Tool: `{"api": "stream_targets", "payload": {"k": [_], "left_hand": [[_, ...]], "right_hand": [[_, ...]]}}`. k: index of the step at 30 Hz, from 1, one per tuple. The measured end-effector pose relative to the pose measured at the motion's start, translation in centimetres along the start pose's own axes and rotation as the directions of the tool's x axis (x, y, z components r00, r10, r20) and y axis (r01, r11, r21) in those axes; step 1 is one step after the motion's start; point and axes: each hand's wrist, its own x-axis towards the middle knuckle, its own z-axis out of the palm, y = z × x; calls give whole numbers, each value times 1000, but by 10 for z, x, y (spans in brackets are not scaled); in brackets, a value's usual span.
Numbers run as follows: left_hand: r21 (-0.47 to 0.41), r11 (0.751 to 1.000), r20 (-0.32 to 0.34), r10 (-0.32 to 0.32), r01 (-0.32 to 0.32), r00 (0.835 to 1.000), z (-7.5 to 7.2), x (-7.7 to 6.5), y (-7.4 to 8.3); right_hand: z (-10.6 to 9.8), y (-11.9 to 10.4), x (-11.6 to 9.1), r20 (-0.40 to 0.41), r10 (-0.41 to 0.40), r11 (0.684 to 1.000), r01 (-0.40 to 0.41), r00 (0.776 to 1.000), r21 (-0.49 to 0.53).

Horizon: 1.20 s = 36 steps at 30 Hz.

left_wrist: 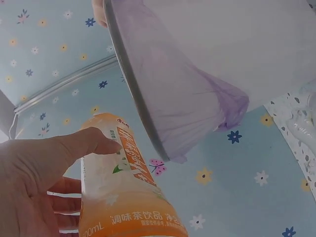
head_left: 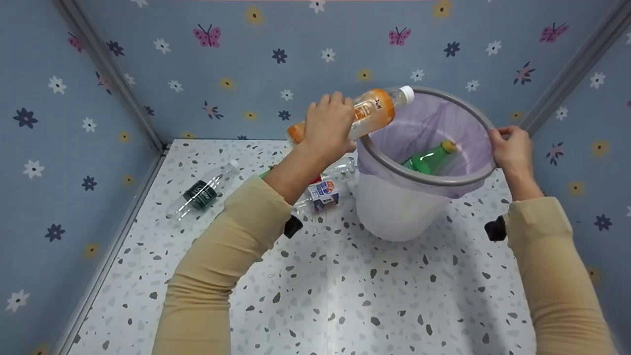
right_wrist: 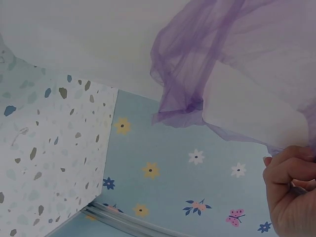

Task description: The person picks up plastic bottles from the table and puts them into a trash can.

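Observation:
My left hand (head_left: 329, 123) grips an orange-labelled drink bottle (head_left: 370, 112) round its middle, the white cap pointing over the left rim of a white trash can (head_left: 399, 212). In the left wrist view the thumb lies across the bottle's label (left_wrist: 123, 192). A purple liner bag (head_left: 414, 121) lines the can and folds over its grey rim. Inside the can lies a green bottle (head_left: 431, 159) with a yellow cap. My right hand (head_left: 513, 150) pinches the can's rim on the right side; in the right wrist view its fingers (right_wrist: 291, 170) are curled at the liner's edge.
On the speckled tabletop (head_left: 305, 296), a clear bottle with a dark green label (head_left: 201, 195) lies at the left. Clear bottles, one with a blue and white label (head_left: 323, 193), lie beside the can, partly behind my left arm. Flower-patterned walls (head_left: 281, 64) stand at the back and sides.

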Motion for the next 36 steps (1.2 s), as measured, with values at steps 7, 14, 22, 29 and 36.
{"api": "stream_targets", "payload": {"k": [7,14,22,29,36], "left_hand": [[67,998,40,20,-23,999,-4,18,16],[92,995,82,36,-43,996,-7,35,33],[104,993,98,54,-64,994,-5,51,52],[110,991,98,68,-78,993,0,62,70],[111,990,85,80,-90,993,3,73,83]], "right_hand": [[0,0,1,-12,-11,1000,11,1000,0],[1,-1,0,-8,4,1000,-4,1000,-6],[0,0,2,-33,-29,999,27,999,-41],[-1,0,2,-6,-7,1000,6,1000,-15],[0,-1,1,-2,12,1000,-12,1000,-6]]}}
